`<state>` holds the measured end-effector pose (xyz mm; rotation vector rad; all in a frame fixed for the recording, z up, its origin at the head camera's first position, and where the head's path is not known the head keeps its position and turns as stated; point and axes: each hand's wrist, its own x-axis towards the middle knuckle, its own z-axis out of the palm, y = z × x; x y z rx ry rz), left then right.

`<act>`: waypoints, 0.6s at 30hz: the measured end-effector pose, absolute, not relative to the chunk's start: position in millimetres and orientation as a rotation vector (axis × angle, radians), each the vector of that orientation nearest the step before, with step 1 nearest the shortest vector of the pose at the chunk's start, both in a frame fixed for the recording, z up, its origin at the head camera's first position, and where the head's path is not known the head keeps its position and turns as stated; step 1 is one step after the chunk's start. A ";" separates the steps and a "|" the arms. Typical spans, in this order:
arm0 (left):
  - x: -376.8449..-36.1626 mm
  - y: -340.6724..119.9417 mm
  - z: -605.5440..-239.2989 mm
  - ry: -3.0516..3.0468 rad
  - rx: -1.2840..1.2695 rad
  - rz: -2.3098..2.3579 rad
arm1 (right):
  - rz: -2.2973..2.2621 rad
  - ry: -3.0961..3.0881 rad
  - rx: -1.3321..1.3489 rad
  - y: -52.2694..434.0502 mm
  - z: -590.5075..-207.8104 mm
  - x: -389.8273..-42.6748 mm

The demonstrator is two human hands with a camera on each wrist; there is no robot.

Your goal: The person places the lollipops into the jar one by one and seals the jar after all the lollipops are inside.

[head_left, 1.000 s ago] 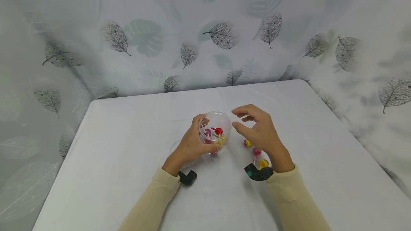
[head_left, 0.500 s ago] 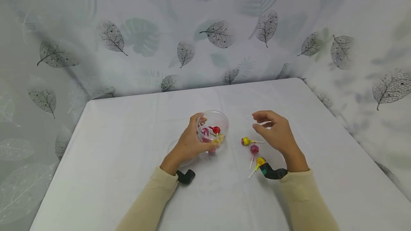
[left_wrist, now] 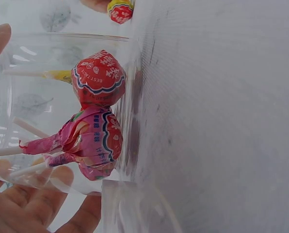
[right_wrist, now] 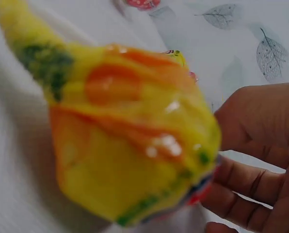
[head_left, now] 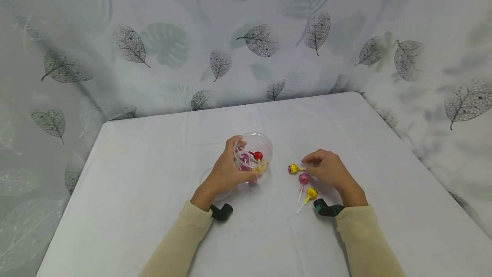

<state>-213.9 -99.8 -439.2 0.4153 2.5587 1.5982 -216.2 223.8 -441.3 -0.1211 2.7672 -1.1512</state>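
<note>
My left hand (head_left: 226, 174) grips a clear round plastic tub (head_left: 253, 133) from its left side, thumb in front and fingers behind. Inside lie several wrapped lollipops; the left wrist view shows a red lollipop (left_wrist: 99, 79) above a pink lollipop (left_wrist: 93, 141). My right hand (head_left: 330, 170) is low over the table, its fingertips around the stick of a yellow-and-red lollipop (head_left: 293, 169). Whether they pinch it is hidden. Just below lies a purple-pink lollipop (head_left: 304, 178), and nearer me a yellow lollipop (head_left: 311, 193), which looms large and blurred in the right wrist view.
A clear round lid (head_left: 203, 177) lies on the white table (head_left: 153, 161), partly behind my left hand and wrist. Leaf-patterned curtains (head_left: 169, 46) stand along the table's back and sides.
My right hand has moved from beside the tub to the right, then down to the yellow-and-red lollipop's stick. My left hand and the tub stay in place.
</note>
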 end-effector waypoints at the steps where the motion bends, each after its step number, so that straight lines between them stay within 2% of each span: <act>1: -214.1 -100.0 -439.4 2.559 0.417 1.599 | -1.136 2.766 -0.123 223.7 -441.9 -216.4; 18: -215.1 -100.6 -440.2 2.570 0.441 1.590 | -1.029 2.828 -0.203 219.0 -445.5 -214.7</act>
